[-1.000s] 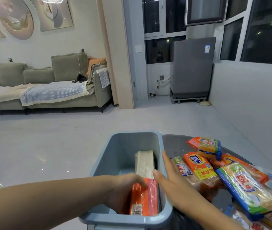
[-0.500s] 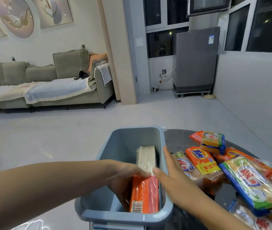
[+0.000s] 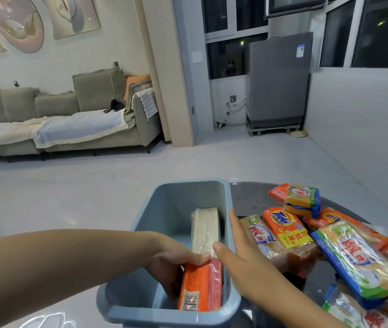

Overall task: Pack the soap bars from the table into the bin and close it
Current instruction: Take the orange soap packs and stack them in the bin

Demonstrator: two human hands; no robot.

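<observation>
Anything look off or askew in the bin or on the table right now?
Nothing damaged or spilled. The soap bars on the table lie in a loose overlapping heap; the orange bar under the left hand stands on edge in the bin.

Bin (image 3: 171,204): one. Soap bars inside: three. Hands: two.

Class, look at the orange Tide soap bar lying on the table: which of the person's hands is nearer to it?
Right. The right hand lies at the bin's right rim, just left of the Tide bar. The left hand is inside the bin, holding an orange bar.
</observation>
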